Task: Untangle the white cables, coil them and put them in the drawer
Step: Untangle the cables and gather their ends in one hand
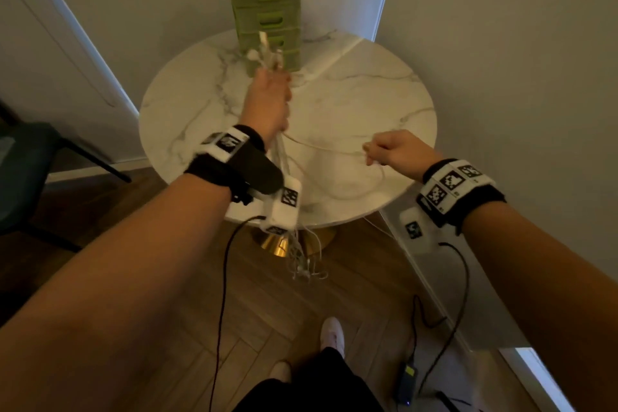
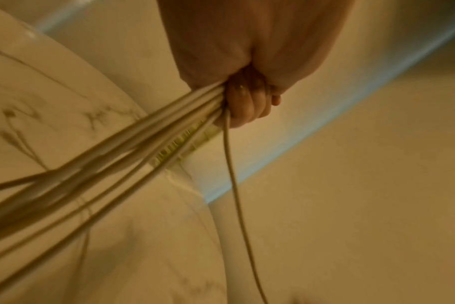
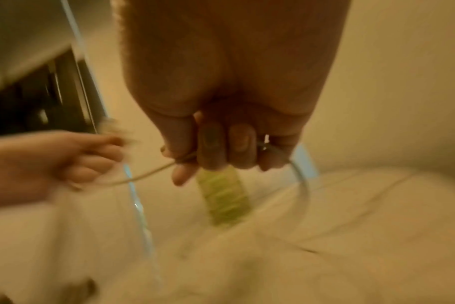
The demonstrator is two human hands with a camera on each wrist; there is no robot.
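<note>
Gripping a bundle of white cables [image 1: 269, 57] in a closed fist, the left hand [image 1: 269, 100] is raised over the round marble tabletop [image 1: 368, 104]. The cable ends stick up above the knuckles, in front of the green drawer unit [image 1: 264, 0] standing at the far edge of the tabletop. Below the fist the strands run past the wrist and hang over the near edge, ending in a loose tangle [image 1: 306, 266] above the wooden floor [image 1: 267, 304]. The left wrist view shows the fingers [image 2: 243, 102] curled tight round several strands [image 2: 148, 139]. The right hand [image 1: 398, 150] is to the right, above the near part of the tabletop, its fingers curled and pinching a single thin cable [image 1: 321, 145] that stretches across to the left hand's bundle. All drawers of the unit look closed.
</note>
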